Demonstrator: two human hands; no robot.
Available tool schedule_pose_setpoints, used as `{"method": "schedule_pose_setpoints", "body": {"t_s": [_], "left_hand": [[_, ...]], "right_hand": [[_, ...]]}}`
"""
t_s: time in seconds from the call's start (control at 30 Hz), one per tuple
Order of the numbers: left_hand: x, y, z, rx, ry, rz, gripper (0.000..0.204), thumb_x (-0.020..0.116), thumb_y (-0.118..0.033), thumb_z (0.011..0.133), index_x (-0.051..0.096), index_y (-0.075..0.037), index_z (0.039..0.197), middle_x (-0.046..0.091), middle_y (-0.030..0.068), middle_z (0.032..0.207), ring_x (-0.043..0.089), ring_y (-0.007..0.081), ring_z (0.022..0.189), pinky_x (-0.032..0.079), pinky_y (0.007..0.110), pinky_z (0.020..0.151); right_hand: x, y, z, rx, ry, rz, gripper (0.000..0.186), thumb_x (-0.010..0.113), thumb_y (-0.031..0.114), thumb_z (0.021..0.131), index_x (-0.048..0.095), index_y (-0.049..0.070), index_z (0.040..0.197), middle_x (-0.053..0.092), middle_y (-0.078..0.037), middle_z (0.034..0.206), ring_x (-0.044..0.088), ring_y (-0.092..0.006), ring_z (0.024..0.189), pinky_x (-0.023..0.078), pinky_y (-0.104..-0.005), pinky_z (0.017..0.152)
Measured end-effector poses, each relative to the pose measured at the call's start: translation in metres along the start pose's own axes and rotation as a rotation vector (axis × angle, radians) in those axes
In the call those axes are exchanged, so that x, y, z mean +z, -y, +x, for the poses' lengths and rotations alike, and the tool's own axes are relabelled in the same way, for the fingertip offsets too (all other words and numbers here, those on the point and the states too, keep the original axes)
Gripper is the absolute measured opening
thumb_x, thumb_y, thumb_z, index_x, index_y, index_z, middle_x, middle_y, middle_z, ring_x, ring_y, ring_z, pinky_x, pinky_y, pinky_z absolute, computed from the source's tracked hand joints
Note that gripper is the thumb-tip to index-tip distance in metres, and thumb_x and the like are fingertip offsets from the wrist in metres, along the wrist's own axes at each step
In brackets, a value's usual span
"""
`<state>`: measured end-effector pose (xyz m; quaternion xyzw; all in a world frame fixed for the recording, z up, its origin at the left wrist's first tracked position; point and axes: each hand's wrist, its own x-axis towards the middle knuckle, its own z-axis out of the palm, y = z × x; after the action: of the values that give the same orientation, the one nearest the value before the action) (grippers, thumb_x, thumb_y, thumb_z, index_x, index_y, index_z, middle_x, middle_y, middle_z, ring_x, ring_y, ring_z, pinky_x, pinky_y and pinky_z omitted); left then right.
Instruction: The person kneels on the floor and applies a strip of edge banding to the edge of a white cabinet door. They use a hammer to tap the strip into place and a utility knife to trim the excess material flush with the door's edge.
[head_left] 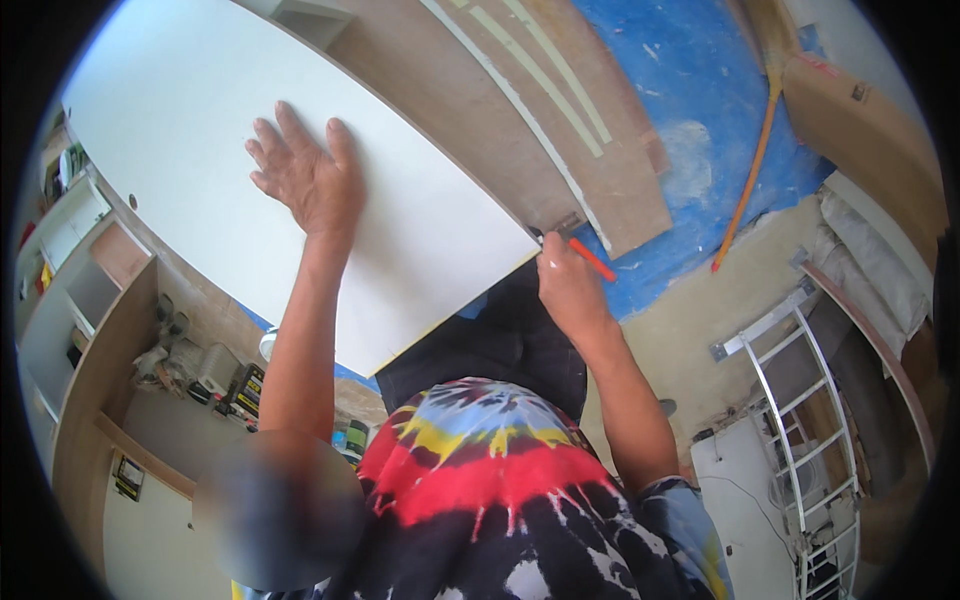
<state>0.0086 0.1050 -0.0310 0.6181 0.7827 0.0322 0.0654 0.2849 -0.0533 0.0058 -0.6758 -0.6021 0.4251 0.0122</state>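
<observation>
A large white panel [215,130] lies in front of me, its near corner pointing toward my body. My left hand [318,180] rests flat on its top, fingers spread and nothing in them. At the panel's right corner, my right hand [568,275] is closed around a slim tool with an orange-red handle [597,262]. The handle sticks out to the right of my fist. The tool's working end is too small to make out, so its kind is unclear. Just beyond the fist, a small metal piece [569,222] sits by the panel's edge.
Brown boards [560,110] with pale strips lie beyond the panel, over a blue floor sheet [690,90]. An orange-yellow pole [752,178] and cardboard box [860,120] are at far right. A metal ladder [777,400] stands near right. Wooden cabinets [90,350] and tools line the left.
</observation>
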Motion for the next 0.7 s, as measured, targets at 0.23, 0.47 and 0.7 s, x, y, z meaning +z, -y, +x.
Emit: {"method": "schedule_pose_setpoints", "body": {"t_s": [0.23, 0.47, 0.7], "left_hand": [[-0.001, -0.002, 0.001, -0.005, -0.018, 0.022, 0.075, 0.04, -0.05, 0.101, 0.022, -0.007, 0.16, 0.017, 0.028, 0.164, 0.009, 0.0443, 0.154, 0.006, 0.06, 0.122], [-0.001, -0.002, 0.001, -0.007, -0.024, 0.018, 0.074, 0.041, -0.049, 0.101, 0.023, -0.007, 0.16, 0.018, 0.0279, 0.164, 0.01, 0.0441, 0.154, 0.006, 0.06, 0.122], [-0.002, -0.001, 0.002, -0.007, -0.032, 0.036, 0.074, 0.041, -0.048, 0.101, 0.024, -0.006, 0.159, 0.019, 0.0287, 0.163, 0.011, 0.045, 0.153, 0.007, 0.06, 0.121]], "right_hand": [[-0.001, -0.002, -0.006, -0.051, -0.066, 0.047, 0.017, 0.057, 0.014, 0.1, 0.05, 0.001, 0.094, 0.065, -0.022, 0.087, 0.066, -0.0446, 0.078, 0.054, -0.0513, 0.065], [-0.003, 0.0, -0.007, -0.039, -0.064, 0.02, 0.017, 0.059, 0.016, 0.1, 0.051, 0.002, 0.095, 0.065, -0.02, 0.087, 0.066, -0.0426, 0.076, 0.054, -0.0498, 0.063], [-0.025, 0.016, -0.014, -0.039, -0.036, -0.004, 0.017, 0.06, 0.016, 0.1, 0.051, 0.003, 0.093, 0.065, -0.018, 0.086, 0.066, -0.0405, 0.073, 0.054, -0.0487, 0.06]]}}
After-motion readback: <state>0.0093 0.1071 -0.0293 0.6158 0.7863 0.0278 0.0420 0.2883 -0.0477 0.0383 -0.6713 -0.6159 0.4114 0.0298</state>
